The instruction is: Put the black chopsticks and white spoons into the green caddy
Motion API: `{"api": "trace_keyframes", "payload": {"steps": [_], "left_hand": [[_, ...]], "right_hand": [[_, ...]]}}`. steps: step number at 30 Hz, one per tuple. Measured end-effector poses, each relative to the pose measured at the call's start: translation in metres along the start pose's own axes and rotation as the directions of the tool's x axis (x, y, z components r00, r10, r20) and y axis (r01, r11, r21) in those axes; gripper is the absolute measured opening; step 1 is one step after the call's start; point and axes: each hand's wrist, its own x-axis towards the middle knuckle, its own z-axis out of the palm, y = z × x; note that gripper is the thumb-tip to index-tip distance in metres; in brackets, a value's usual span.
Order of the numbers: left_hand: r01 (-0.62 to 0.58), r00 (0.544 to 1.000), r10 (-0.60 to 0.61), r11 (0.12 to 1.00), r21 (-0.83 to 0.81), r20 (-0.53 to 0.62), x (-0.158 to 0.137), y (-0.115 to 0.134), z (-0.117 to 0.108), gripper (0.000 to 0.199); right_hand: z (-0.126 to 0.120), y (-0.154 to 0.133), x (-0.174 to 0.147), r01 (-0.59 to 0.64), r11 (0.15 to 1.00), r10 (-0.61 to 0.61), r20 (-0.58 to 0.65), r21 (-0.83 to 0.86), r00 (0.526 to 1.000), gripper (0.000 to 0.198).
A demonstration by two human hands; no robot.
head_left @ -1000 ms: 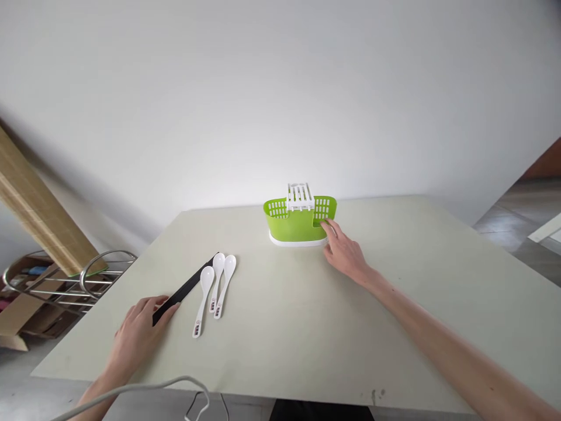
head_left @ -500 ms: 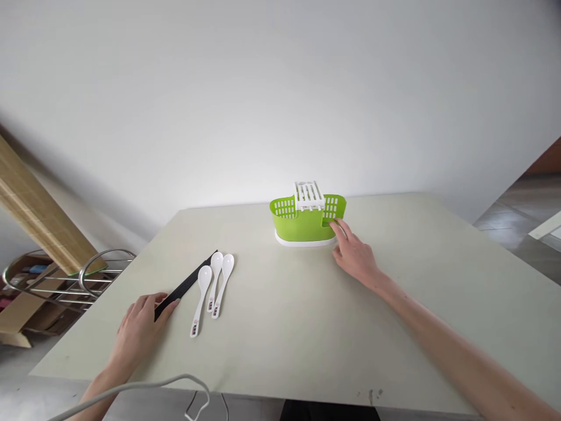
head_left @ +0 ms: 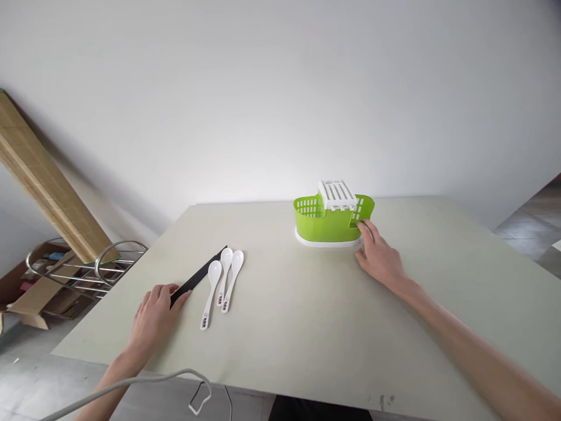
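On the left of the table, my left hand [head_left: 153, 313] rests with its thumb and fingers closed about the near end of a bundle of black chopsticks [head_left: 198, 277]. Three white spoons [head_left: 210, 298] lie just right of the chopsticks, bowls pointing away from me. Farther back stands a green cutlery basket [head_left: 326, 227] with a white base and a white slotted rack [head_left: 337, 194] across its top. My right hand [head_left: 380, 254] grips the basket at its right front, fingertips over the low cut-out edge and thumb near the base.
A pale table [head_left: 280, 327] meets a white wall at its far side. A grey cable [head_left: 144, 379] crosses over my left forearm at the near edge. Left of the table are a metal rack [head_left: 118, 263], cardboard boxes [head_left: 39, 295] and a long leaning board [head_left: 48, 175].
The view has turned slightly left. My right hand has shifted the basket a little to the right, away from the spoons. My left hand stays on the chopsticks.
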Motion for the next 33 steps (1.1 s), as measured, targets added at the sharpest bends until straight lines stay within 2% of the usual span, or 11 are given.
{"api": "trace_keyframes", "payload": {"steps": [5, 11, 17, 22, 33], "left_hand": [[-0.008, 1.0, 0.007, 1.0, -0.029, -0.023, -0.002, -0.001, 0.002, 0.063], [0.007, 1.0, -0.007, 1.0, -0.008, -0.02, 0.001, -0.003, 0.004, 0.064], [-0.002, 1.0, 0.003, 0.999, 0.036, -0.015, 0.008, -0.009, 0.006, 0.068], [-0.01, 1.0, 0.009, 0.999, 0.048, 0.006, 0.012, -0.01, 0.008, 0.071], [-0.057, 0.998, 0.051, 0.988, 0.145, 0.044, 0.021, -0.009, 0.009, 0.065]], "right_hand": [[-0.003, -0.001, -0.005, 0.017, 0.999, -0.016, -0.032, 0.039, 0.999, 0.087], [-0.008, 0.007, -0.039, 0.002, 0.973, 0.014, -0.068, 0.229, 0.998, 0.091], [-0.012, 0.022, -0.059, -0.22, 0.89, 0.242, -0.003, 0.398, 0.97, 0.068], [-0.015, 0.024, -0.055, -0.231, 0.813, 0.298, -0.042, 0.534, 0.954, 0.056], [-0.008, 0.033, -0.055, -0.274, 0.735, 0.38, -0.042, 0.62, 0.924, 0.039]]}}
